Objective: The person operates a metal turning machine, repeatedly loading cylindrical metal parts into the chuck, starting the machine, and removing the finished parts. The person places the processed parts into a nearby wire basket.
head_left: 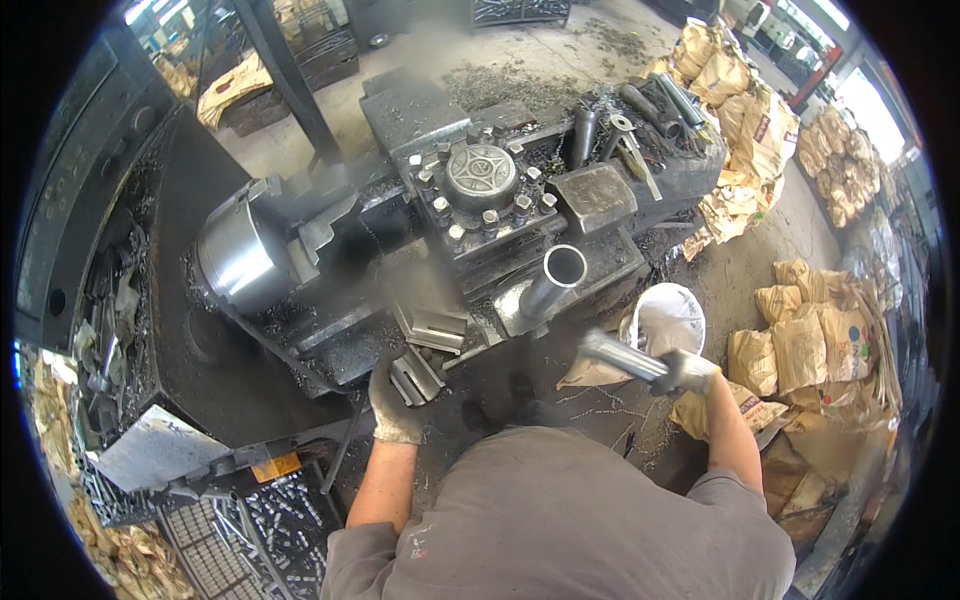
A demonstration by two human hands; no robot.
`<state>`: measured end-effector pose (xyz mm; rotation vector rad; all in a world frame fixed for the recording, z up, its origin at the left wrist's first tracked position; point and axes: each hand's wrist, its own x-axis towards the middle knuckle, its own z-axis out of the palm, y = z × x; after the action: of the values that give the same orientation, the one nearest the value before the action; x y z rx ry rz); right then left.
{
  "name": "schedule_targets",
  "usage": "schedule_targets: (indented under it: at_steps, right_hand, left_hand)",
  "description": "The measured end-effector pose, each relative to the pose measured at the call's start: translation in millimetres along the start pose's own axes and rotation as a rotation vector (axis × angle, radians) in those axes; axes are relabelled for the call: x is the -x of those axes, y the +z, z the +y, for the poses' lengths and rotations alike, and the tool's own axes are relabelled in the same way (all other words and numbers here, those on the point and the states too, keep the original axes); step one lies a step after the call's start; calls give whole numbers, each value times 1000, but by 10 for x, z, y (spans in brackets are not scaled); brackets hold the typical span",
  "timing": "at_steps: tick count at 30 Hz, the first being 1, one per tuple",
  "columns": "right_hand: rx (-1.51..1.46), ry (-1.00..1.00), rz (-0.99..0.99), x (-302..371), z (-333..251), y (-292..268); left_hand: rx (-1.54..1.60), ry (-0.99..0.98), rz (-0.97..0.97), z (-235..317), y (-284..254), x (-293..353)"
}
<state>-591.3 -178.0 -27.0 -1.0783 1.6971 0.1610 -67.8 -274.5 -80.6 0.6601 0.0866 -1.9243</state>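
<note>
My gloved left hand [396, 405] is closed around a short grooved metal piece [416, 378] at the front of a lathe. A similar grooved piece [438, 331] lies just beyond it, on the machine. Off to the right, my gloved right hand [690, 372] grips one end of a shiny metal cylinder [624, 354]. That cylinder is blurred and points to the left, in front of a white bucket [672, 312]. A hollow metal tube [553, 282] stands tilted on the lathe's near side, between my hands.
The lathe's chuck [243, 255] is at left, its bolted tool post [480, 178] in the middle. Loose tools, including a caliper-like one [632, 160], lie at its far right. Paper sacks [815, 340] are piled on the right. Small metal parts [300, 520] fill a tray at lower left.
</note>
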Motion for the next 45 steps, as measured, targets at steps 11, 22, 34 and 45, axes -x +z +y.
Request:
schedule_targets:
  at_steps: [11,22,34,45]
  right_hand:
    - [-59,-477,755,-507,-1179,-225]
    - [492,-1219,259,-162,-3073,1055]
    - [58,-688,38,-659,-3646,986]
    - [-575,-848,-481,-173,-3810,809]
  left_hand:
    - [-238,20,14,125,317,261]
    - [-203,21,197,-201,988,615]
    - [-154,500,16,370,234,13]
    - [-447,652,-108,492,1203,-464]
